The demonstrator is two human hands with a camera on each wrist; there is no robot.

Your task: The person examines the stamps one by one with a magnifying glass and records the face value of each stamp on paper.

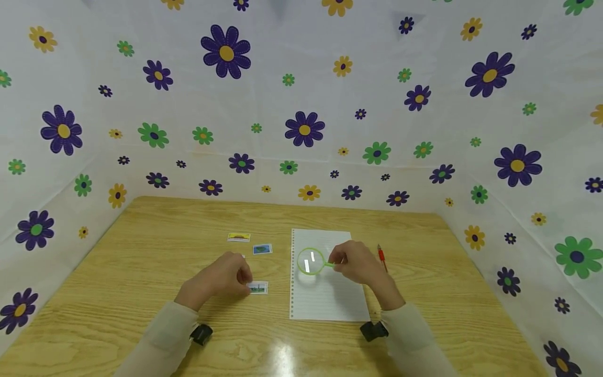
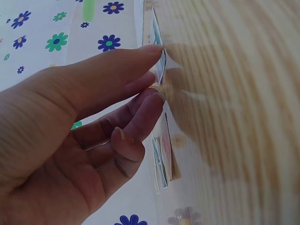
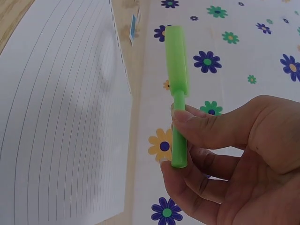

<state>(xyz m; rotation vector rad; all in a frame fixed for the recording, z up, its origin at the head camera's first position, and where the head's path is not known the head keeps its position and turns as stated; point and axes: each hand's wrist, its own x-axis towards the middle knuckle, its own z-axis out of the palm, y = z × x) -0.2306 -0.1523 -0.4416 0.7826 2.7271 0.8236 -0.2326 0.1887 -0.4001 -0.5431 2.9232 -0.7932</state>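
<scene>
My left hand (image 1: 218, 281) is low over the table, thumb and fingertips pinching the edge of a small postage stamp (image 1: 258, 287) with a green and grey picture. Seen edge-on in the left wrist view, this stamp (image 2: 162, 65) is slightly tilted against the wood. My right hand (image 1: 358, 264) holds a green-rimmed magnifying glass (image 1: 310, 261) by its thin handle (image 3: 178, 136), between thumb and fingers. The lens is raised above a lined sheet of paper (image 1: 325, 303) and shows bright reflections.
Farther back lie a yellow stamp (image 1: 238, 237) and a blue stamp (image 1: 262, 249); a white corner of another shows behind the left hand. A red pen (image 1: 381, 255) lies right of the paper. Flower-patterned cloth (image 1: 264, 99) encloses the wooden table (image 1: 155, 246) at back and sides.
</scene>
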